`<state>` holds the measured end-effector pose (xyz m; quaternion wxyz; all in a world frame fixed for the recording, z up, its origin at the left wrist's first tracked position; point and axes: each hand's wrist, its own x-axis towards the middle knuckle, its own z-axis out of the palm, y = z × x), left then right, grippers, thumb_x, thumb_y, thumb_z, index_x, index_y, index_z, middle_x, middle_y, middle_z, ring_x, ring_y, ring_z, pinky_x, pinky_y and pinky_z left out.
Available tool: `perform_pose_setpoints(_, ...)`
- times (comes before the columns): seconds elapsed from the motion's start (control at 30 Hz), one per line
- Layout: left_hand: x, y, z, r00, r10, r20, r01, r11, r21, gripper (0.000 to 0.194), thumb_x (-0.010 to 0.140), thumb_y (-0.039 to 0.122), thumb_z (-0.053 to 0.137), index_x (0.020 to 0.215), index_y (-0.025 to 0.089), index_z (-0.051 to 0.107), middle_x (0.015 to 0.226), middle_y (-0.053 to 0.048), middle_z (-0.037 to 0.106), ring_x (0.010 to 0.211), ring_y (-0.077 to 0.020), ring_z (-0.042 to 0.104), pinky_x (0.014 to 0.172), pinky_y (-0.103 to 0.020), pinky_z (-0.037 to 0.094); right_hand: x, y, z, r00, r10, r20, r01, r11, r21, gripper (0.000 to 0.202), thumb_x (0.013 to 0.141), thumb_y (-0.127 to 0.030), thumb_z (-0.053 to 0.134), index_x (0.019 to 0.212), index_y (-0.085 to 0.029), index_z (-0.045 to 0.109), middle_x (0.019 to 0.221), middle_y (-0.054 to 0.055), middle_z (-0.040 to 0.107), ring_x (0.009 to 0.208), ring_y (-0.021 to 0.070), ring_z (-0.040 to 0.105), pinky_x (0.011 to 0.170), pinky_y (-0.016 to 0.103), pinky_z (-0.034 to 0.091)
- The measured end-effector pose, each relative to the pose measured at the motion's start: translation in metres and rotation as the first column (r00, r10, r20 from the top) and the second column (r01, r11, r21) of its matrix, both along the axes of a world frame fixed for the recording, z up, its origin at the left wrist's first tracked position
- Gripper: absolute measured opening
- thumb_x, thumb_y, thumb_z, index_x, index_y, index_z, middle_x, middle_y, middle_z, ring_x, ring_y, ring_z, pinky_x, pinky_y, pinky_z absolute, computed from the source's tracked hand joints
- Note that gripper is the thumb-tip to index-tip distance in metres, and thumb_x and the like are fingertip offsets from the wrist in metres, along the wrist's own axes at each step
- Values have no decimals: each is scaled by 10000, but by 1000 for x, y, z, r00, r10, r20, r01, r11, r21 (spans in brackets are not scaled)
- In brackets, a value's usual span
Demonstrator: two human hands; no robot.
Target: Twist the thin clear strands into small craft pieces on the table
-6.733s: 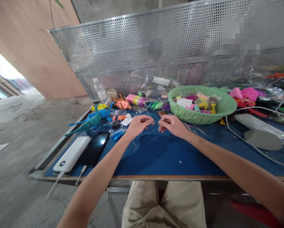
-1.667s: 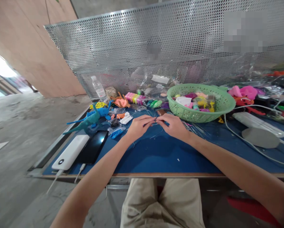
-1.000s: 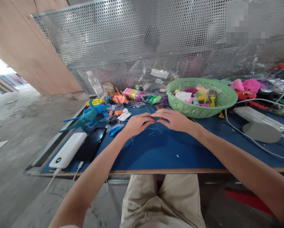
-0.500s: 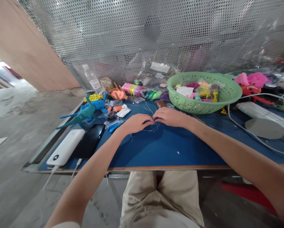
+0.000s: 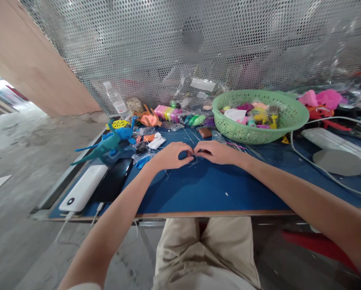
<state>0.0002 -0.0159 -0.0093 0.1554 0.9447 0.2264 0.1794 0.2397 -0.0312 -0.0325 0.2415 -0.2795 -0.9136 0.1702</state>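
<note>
Over the blue tabletop [image 5: 195,189], the fingertips of my two hands meet at a thin, pale wire [image 5: 195,161]. My left hand [image 5: 173,155] pinches it from the left, thumb and fingers curved into a ring. From the other side my right hand [image 5: 216,152] is closed in a pinch on the same wire. A bent piece of it shows just below the fingertips; the part between them is too small to make out. Behind the hands lie several loose wires [image 5: 188,136] and a brown block [image 5: 205,132].
A green basket [image 5: 259,135] of colourful clay pieces stands behind right. Teal and blue clay dinosaurs [image 5: 106,145] are at the left, near a white power bank [image 5: 84,188] and a black phone [image 5: 115,181]. A white cable [image 5: 301,155] crosses the right side. Perforated metal [image 5: 156,48] rises behind.
Both hands have shifted slightly, and the left thumb and fingers are rounded wider. The wire loop below the fingertips looks smaller. More of the brown block shows behind the right hand.
</note>
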Motion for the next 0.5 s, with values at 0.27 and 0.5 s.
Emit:
perform_pose_setpoints(0.27, 3, -2, 4, 999, -22, -43, 32, 965, 262, 257, 969, 374, 540, 954, 167, 692, 888, -46, 706, 798, -172, 575, 816, -335, 436, -6, -11, 6, 960, -159, -230, 150, 987, -53, 171, 937, -334, 605, 898, -191, 689, 861, 40, 632, 727, 144, 553, 667, 279, 431)
perform_pose_setpoints(0.5, 2, -7, 4, 989, 85, -124, -18, 887, 462, 242, 962, 350, 540, 1010, 166, 689, 949, -62, 709, 935, -225, 549, 805, -366, 393, -6, -11, 4, 959, -166, -231, 146, 984, -100, 189, 933, -351, 620, 922, -186, 710, 865, 39, 614, 748, 148, 567, 694, 292, 444)
